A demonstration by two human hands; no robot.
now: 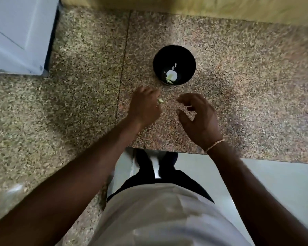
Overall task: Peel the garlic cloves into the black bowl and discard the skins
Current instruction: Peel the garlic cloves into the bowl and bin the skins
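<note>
A black bowl (174, 57) stands on the speckled stone counter (238, 82), beyond both hands. Inside it lie a pale garlic piece (172, 75) and a few thin white scraps. My left hand (144, 105) hovers just in front of the bowl's left side, its fingers curled round a small pale green-white garlic clove (160, 101) that peeks out at the fingertips. My right hand (200, 118) is level with it to the right, fingers loosely curved, holding nothing. A thin band circles the right wrist.
A white cabinet or appliance door (16, 32) stands at the far left corner. A yellowish wall (185, 8) runs along the back. The counter's front edge (167, 150) lies just below my hands, with grey floor and my legs beneath.
</note>
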